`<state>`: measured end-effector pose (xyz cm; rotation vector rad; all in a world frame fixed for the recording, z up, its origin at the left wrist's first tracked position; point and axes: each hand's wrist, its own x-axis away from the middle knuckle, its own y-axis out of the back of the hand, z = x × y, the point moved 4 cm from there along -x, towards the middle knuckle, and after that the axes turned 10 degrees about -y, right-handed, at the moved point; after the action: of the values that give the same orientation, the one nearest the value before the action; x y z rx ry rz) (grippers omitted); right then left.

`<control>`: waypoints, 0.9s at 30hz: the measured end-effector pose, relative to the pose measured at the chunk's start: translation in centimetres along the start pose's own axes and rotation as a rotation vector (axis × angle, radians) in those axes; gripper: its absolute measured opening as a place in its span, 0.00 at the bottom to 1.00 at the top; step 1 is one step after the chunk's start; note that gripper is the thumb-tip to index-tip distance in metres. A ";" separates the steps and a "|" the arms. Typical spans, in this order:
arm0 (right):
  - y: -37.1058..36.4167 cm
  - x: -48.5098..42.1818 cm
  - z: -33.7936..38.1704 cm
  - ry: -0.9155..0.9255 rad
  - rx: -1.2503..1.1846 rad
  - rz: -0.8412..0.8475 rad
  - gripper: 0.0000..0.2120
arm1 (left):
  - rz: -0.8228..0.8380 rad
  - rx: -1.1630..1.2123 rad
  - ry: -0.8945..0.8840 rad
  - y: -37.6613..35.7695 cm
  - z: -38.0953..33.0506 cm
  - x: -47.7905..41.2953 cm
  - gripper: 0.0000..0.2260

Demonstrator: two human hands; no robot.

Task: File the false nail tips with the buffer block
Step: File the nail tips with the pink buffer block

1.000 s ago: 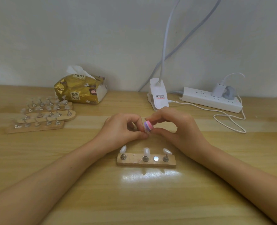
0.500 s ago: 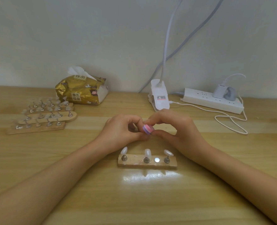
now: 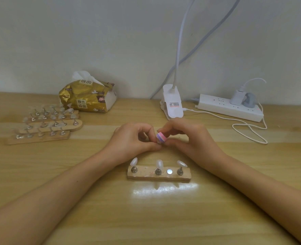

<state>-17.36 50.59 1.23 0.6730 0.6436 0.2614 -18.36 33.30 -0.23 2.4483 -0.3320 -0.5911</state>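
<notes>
Barely anything moved: buffer block point(image 3: 160, 137) tilted slightly, same spot mid-frame, pinched in right hand point(image 3: 190, 138) grip. Left hand point(image 3: 133, 140) grip pinches what seems nail tip, mostly hidden. Judged: filing strokes continuing; three tips point(image 3: 159, 163) on wooden holder point(image 3: 146, 175) below untouched.

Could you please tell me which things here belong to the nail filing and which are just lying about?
In the job: buffer block in the right hand; left hand pinching what seems a nail tip against it; wooden stand with three tips; probably the tip stands at the left.
Lying about: tissue pack; lamp clip; power strip; white cable.
</notes>
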 end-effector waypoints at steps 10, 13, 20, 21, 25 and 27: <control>-0.1 0.1 0.1 0.047 0.039 0.002 0.05 | 0.006 0.006 0.003 -0.1 -0.1 0.1 0.07; 0.0 0.0 -0.3 -0.023 0.013 0.011 0.07 | 0.004 0.005 0.010 0.0 -0.1 0.1 0.07; 0.0 -0.1 -0.4 -0.009 0.055 0.004 0.06 | -0.001 0.015 0.010 0.1 -0.2 0.1 0.07; -0.1 0.0 -0.3 0.014 0.074 0.005 0.06 | 0.001 0.021 0.007 0.1 -0.2 0.2 0.07; 0.0 -0.1 -0.5 -0.032 0.040 0.018 0.06 | -0.004 0.021 0.013 0.1 -0.2 0.2 0.07; -0.1 -0.1 -0.4 0.012 0.066 0.015 0.06 | 0.010 0.025 0.010 0.0 -0.3 0.1 0.07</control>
<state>-17.64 50.68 0.96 0.7407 0.6610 0.2586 -18.12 33.36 -0.05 2.4714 -0.3497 -0.5733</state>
